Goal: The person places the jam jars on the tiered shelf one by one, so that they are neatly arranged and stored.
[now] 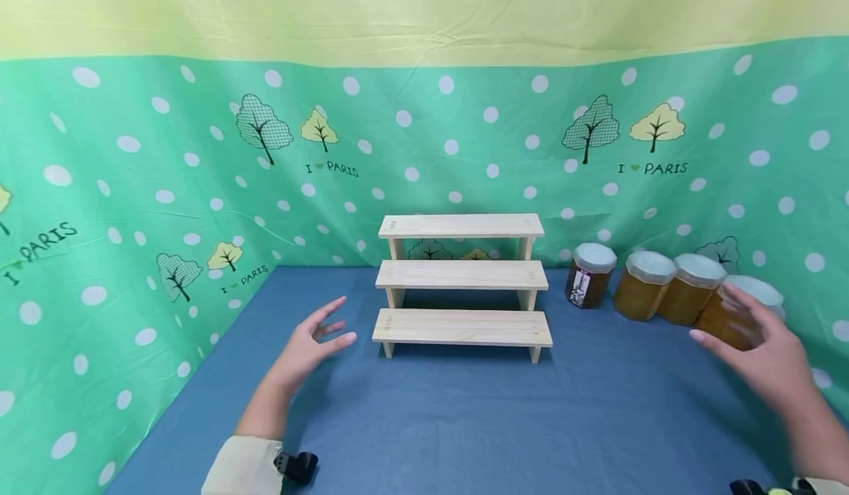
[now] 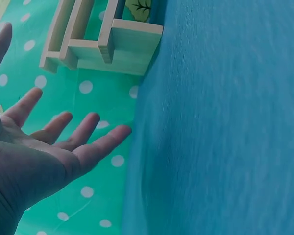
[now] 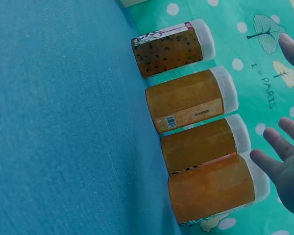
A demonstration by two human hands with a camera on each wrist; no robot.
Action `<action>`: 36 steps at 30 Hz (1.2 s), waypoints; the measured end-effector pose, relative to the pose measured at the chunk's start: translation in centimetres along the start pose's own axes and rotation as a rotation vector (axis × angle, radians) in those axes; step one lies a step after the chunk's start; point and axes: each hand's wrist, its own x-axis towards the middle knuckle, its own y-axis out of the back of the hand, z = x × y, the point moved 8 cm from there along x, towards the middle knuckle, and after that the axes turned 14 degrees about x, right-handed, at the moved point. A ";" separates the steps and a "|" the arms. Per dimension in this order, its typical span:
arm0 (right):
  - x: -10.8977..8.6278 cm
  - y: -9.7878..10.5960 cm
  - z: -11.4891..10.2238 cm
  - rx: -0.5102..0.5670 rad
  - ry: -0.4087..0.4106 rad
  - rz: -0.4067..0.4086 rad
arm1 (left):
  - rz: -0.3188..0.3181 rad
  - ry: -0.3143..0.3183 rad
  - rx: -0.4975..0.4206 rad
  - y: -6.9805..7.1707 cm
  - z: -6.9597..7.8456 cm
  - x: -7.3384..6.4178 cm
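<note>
My right hand (image 1: pixel 772 351) hovers by the rightmost amber jar (image 3: pixel 213 191), thumb and fingers spread, partly covering that jar in the head view. In the right wrist view its fingertips appear near the white lids; whether they touch cannot be told. Two more amber jars (image 1: pixel 642 289) stand to the left, and past them a darker jar (image 1: pixel 589 280) with black specks and a white-and-purple label. My left hand (image 1: pixel 306 351) is raised to the left of a three-tier wooden stand (image 1: pixel 462 325), fingers apart and holding nothing.
A blue cloth (image 1: pixel 458 421) covers the table. Green polka-dot fabric (image 1: pixel 451 149) hangs behind it and along both sides, close behind the stand and jars. The stand's tiers rise toward the back. Each wrist wears a black camera (image 1: pixel 298 467).
</note>
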 end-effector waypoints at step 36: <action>0.8 3.8 4.6 -0.015 -0.227 0.329 | -0.113 0.078 -0.309 -4.8 -0.7 3.2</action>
